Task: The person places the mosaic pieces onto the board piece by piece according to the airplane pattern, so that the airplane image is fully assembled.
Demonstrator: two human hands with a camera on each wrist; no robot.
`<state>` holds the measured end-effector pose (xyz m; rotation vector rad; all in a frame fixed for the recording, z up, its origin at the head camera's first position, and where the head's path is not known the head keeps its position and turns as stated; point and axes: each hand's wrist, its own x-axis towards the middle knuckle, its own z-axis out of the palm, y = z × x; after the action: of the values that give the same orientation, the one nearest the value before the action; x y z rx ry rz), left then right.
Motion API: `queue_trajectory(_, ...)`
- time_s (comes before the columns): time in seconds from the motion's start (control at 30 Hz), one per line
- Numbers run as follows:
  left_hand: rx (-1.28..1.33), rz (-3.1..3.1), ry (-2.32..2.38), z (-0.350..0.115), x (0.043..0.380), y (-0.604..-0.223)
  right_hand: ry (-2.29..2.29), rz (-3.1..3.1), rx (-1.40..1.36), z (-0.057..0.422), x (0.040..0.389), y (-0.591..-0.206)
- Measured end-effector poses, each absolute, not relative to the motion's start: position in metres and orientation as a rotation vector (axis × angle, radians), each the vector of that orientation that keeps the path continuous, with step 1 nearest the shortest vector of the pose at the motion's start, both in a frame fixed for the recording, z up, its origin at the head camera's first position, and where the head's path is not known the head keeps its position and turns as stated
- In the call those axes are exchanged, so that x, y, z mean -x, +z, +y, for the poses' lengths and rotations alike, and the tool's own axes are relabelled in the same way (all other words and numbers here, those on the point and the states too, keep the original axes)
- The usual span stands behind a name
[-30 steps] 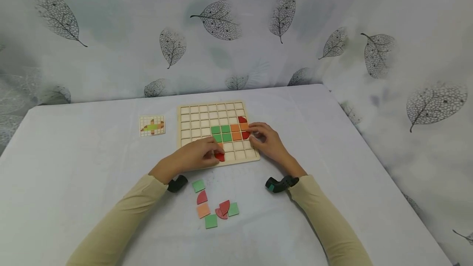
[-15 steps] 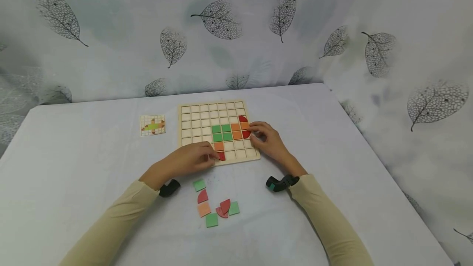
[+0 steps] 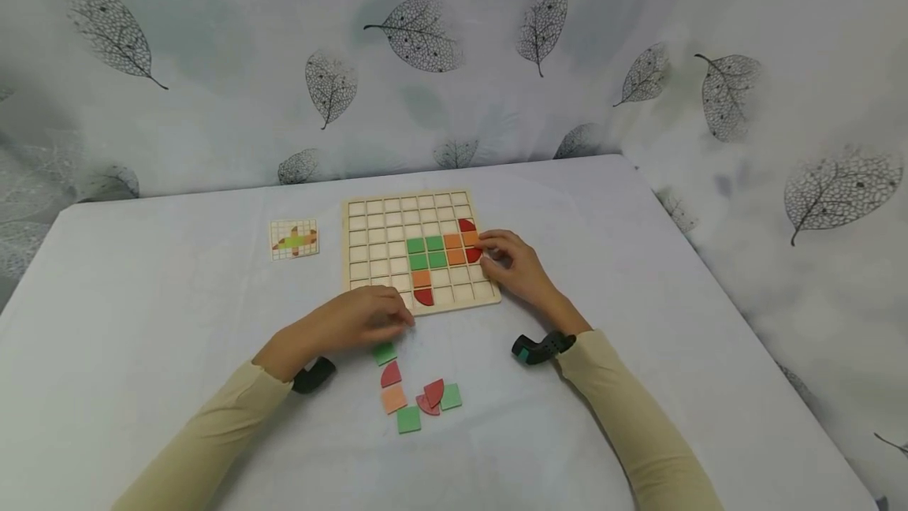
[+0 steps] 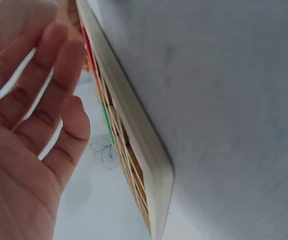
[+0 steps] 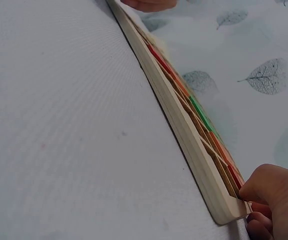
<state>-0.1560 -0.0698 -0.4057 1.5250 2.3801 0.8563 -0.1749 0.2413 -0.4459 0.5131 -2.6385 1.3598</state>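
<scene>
Wooden grid board (image 3: 378, 252) seems mid-filling; the right hand (image 3: 519, 268) pinches its edge, while the relaxed, empty left hand (image 3: 360, 322) likely needs another loose tile (image 3: 408, 419).

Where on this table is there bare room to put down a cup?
Bare cloth lies left of the picture card, right of the right sleeve, and between that sleeve and the loose tiles. It's crowded on the near side of the board, where the left hand hovers by the tiles, and at its right edge, which the right hand holds.
</scene>
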Motion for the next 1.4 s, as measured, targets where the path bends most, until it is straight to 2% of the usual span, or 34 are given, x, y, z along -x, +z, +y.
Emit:
queue_trajectory(0.17,-1.635,2.275,0.897,-0.073,0.151,-0.408,1.355,-2.647,-0.511,0.242,0.176,-0.446)
queue_trajectory(0.67,-1.531,2.137,0.863,-0.084,0.133,-0.41,1.34,-2.665,-0.506,0.239,0.175,-0.445)
queue_trajectory(1.07,-1.673,2.135,0.781,-0.081,0.134,-0.411,1.357,-2.66,-0.501,0.24,0.175,-0.443)
queue_trajectory(1.4,-1.648,2.157,0.72,-0.077,0.132,-0.409,1.388,-2.671,-0.473,0.241,0.174,-0.444)
